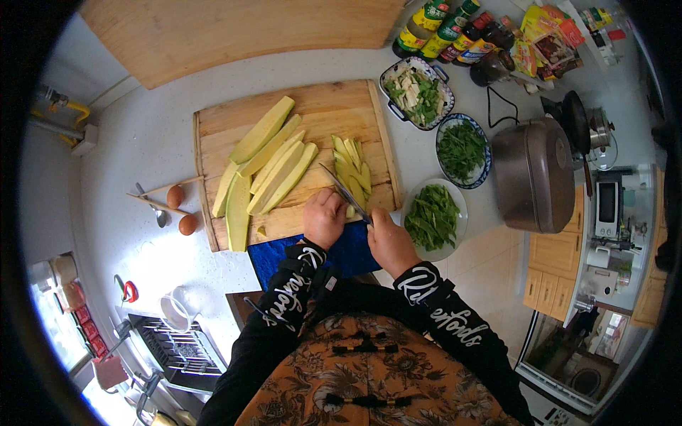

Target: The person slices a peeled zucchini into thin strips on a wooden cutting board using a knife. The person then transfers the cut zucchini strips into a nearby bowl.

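Observation:
My right hand (390, 239) grips the handle of a kitchen knife (347, 195), its blade pointing up and left over the wooden cutting board (357, 96). Close beside the blade, my left hand (324, 215) rests with curled fingers at the board's near edge; whatever lies under those fingers is mostly hidden. Cut slices of a pale green vegetable, perhaps zucchini, lie in a pile (351, 165) just beyond the knife. Long strips of the same vegetable (282, 170) are spread over the board's left half, one reaching its near edge. A small scrap (261, 230) lies near them.
Right of the board stand a dish of chopped food (417, 93), a bowl of chopped greens (462, 152), a plate of green slices (432, 215) and a brown rice cooker (533, 175). Bottles (453, 34) stand behind. At left lie two eggs (175, 197), chopsticks (154, 205) and a spoon (161, 217).

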